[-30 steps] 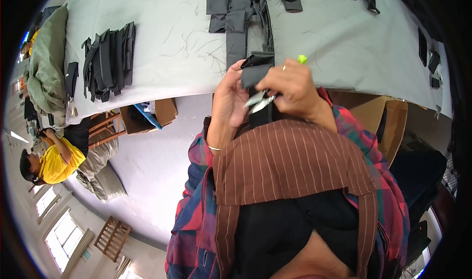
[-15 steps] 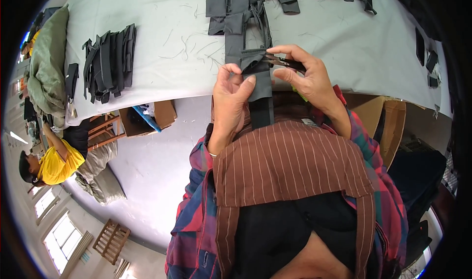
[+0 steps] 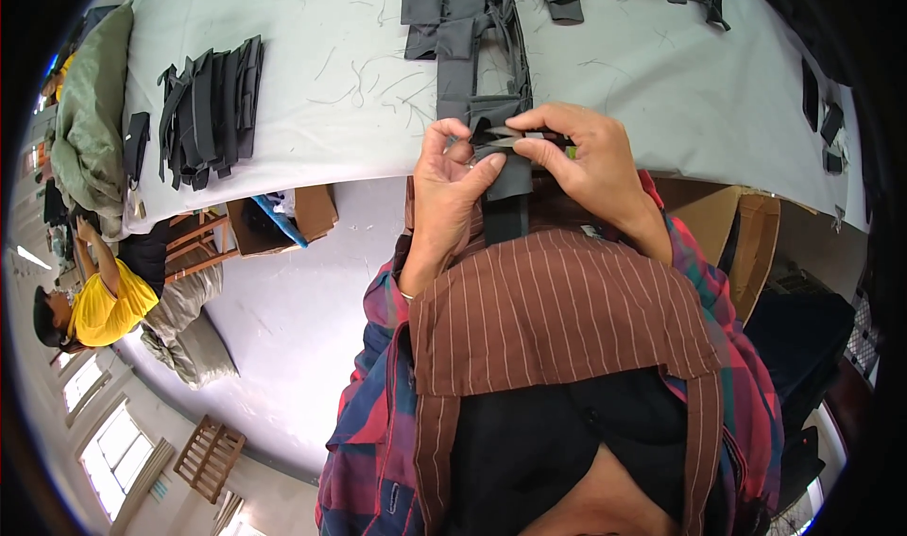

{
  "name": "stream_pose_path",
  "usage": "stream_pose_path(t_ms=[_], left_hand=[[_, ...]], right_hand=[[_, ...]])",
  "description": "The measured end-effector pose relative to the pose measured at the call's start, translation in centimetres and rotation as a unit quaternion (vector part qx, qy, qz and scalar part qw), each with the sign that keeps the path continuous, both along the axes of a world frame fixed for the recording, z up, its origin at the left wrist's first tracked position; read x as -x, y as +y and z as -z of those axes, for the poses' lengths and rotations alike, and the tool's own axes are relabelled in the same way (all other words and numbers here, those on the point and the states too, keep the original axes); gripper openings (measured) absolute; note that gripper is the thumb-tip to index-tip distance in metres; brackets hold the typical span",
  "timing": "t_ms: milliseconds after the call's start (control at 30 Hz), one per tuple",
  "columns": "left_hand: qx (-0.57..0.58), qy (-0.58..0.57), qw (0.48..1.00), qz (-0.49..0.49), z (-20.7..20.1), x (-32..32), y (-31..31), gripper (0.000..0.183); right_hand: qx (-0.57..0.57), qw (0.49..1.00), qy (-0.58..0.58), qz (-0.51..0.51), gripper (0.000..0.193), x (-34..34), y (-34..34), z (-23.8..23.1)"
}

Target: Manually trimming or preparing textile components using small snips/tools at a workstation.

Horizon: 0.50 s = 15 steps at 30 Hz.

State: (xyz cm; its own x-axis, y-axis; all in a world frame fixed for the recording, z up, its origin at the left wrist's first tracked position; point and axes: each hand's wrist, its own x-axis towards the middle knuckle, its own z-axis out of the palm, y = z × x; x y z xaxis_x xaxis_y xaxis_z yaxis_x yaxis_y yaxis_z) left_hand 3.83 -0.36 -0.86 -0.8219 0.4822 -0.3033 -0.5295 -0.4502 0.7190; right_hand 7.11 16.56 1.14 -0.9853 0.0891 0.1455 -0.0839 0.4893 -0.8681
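My left hand (image 3: 442, 191) pinches a dark grey fabric strip (image 3: 511, 179) at the table's near edge, thumb on top. In my right hand (image 3: 600, 163) are small thread snips (image 3: 504, 141), held around their black handles. Their metal blades point left and lie at the folded fabric beside my left fingertips. Whether the blades touch a thread is too small to tell. From my hands the strip runs up into a chain of joined dark grey fabric pieces (image 3: 457, 40) lying on the table. A lower end of the strip hangs over the edge towards my brown striped apron (image 3: 557, 319).
A stack of dark fabric strips (image 3: 213, 111) lies left on the white-covered table (image 3: 321, 144), amid loose threads. Dark pieces (image 3: 831, 120) sit at the right edge. Cardboard boxes (image 3: 316, 215) stand below. A person in a yellow shirt (image 3: 115, 300) works at far left, near a green cloth bundle (image 3: 93, 130).
The snips have moved left and slightly down, and their blades now reach the fabric beside my left fingers. The fabric chain has shifted slightly right. My left hand has barely moved.
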Motion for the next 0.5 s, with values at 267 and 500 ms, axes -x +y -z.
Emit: stream_pose_path(t_ms=[267,500], left_hand=[[-0.012,0.008,0.999,0.051,1.6,0.0,-1.3,0.02],[0.029,-0.019,0.995,0.09,-0.9,0.6,-0.4,0.054]], right_hand=[[0.102,0.993,-0.041,0.032,0.019,0.8,0.0,0.8],[0.17,0.983,-0.05,0.043,0.017,0.7,-0.1,0.5]])
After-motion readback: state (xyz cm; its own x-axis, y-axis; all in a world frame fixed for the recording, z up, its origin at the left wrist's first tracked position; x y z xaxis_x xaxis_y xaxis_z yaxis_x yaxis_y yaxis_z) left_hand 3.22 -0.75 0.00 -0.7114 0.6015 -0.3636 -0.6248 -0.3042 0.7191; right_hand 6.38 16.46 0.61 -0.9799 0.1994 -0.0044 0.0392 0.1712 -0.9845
